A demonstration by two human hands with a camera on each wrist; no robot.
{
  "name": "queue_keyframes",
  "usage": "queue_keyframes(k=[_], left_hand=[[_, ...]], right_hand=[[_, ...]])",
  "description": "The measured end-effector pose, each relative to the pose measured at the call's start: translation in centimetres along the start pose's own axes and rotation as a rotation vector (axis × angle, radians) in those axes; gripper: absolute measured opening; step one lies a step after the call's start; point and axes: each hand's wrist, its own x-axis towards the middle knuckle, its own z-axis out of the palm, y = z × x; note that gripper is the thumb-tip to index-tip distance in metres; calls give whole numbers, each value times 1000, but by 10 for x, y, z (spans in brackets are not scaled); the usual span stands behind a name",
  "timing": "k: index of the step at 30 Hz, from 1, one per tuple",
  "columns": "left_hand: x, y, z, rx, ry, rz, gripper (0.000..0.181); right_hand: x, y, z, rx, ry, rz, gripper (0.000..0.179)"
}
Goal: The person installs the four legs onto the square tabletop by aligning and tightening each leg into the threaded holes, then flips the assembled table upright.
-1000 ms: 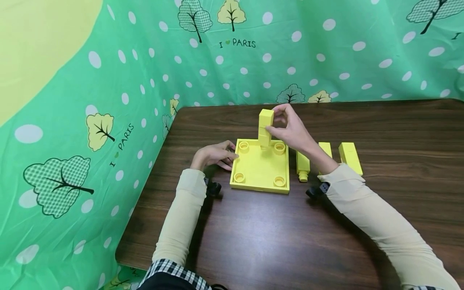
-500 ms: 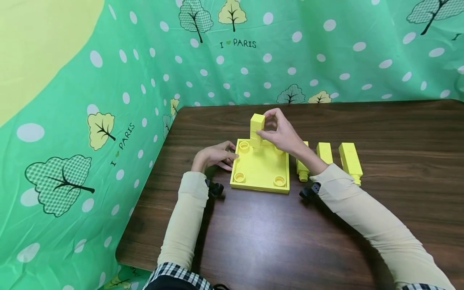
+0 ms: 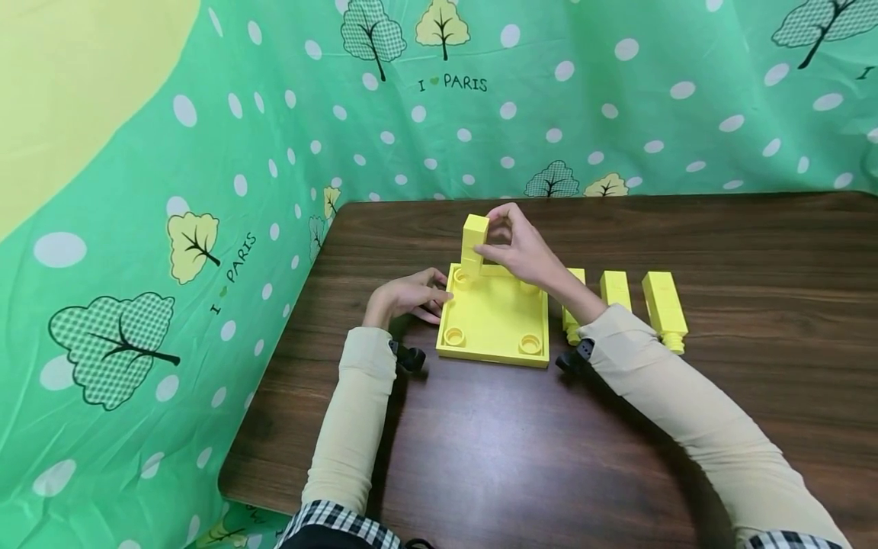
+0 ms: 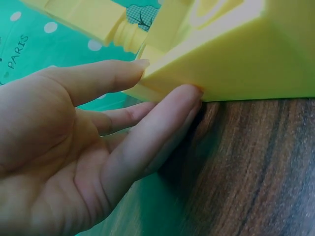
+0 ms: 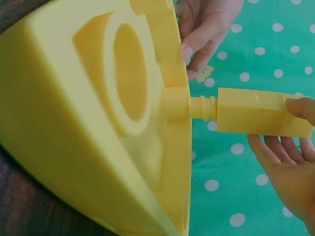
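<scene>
My right hand (image 3: pixel 524 248) pinches a square yellow table leg (image 3: pixel 475 236) between thumb and fingers, its threaded end (image 5: pixel 204 108) downward. This leg stands nearly upright over the far left corner of a shallow yellow toy tabletop (image 3: pixel 494 316). Whether the thread touches the corner's round socket (image 3: pixel 463 277) cannot be told. My left hand (image 3: pixel 406 296) rests against the tabletop's left side. In the left wrist view, the thumb (image 4: pixel 113 76) touches the upper edge while a fairly straight finger (image 4: pixel 162 118) touches low on the wall.
Three more yellow legs lie right of the tabletop: one partly behind my right forearm (image 3: pixel 572 324), a middle leg (image 3: pixel 615 288) and an outer leg (image 3: pixel 664 305). The dark wooden table (image 3: pixel 480 442) ends at a green patterned curtain (image 3: pixel 480 152) behind and left.
My right hand has carried the leg leftward along the tabletop's far edge to above the far left socket. My left hand stays at the left side.
</scene>
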Motion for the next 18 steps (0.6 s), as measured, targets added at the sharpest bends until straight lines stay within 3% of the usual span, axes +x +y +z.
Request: queue_keyframes(k=[18], left_hand=[[1, -1, 0, -2, -1, 6, 44]], right_hand=[[12, 3, 5, -53, -35, 34, 46]])
